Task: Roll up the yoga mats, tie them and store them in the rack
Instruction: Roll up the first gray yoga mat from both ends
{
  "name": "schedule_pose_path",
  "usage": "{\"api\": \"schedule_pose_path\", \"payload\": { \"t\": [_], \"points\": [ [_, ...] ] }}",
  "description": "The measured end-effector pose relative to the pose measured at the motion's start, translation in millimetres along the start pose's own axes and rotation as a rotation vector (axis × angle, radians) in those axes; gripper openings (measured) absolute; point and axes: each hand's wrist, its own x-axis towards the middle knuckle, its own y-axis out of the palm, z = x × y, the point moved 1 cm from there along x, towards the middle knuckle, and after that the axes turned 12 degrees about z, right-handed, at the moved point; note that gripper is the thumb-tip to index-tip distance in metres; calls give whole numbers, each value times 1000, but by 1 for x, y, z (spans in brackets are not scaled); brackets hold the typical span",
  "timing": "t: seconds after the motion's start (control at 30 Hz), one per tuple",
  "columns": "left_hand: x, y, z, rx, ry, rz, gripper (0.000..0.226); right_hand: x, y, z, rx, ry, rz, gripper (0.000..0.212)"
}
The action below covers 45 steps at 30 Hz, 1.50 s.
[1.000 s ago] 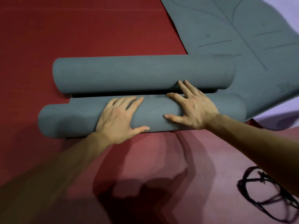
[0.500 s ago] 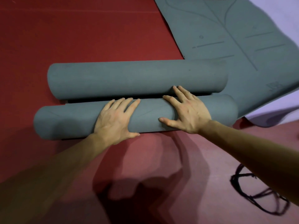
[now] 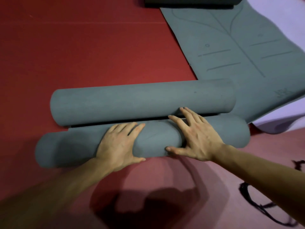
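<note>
Two grey rolls lie side by side on the red floor. The near roll (image 3: 69, 148) is under both palms. My left hand (image 3: 118, 145) presses flat on its middle with fingers straight. To its right, my right hand (image 3: 196, 138) lies spread over the same roll, fingertips reaching the gap under the far roll (image 3: 140, 101). A thin flat strip of mat shows between the two rolls. A third grey mat (image 3: 239, 47) lies unrolled at the upper right, its printed lines visible.
A black cord (image 3: 257, 207) lies looped on the floor at the lower right. A dark rolled object (image 3: 189, 2) sits at the top edge. A lilac mat (image 3: 280, 123) pokes out from under the unrolled grey mat at the right.
The view has tilted so both rolls sit lower in frame. Both hands stay flat on the near roll, which has crept a little closer to the far roll.
</note>
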Motion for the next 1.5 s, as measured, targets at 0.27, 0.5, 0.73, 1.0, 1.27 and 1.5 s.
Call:
{"api": "schedule_pose_path", "payload": {
  "t": [0.27,0.5,0.73,1.0,1.27,1.5],
  "points": [
    [-11,2,-3,-37,-7,183,116,6,-1,4,-27,-3,9,100],
    [26,-22,19,-49,-26,299,115,14,-18,7,-43,-26,-32,98],
    [32,-22,23,-68,-48,148,102,12,0,3,-65,-70,21,91],
    [28,-11,6,-86,-39,63,100,49,-21,-7,-67,26,26,93],
    [52,-16,19,45,-51,250,131,28,-7,-3,-51,13,-41,94],
    [41,-8,14,-66,17,66,115,10,3,4,-81,-38,-82,93]
  ]
}}
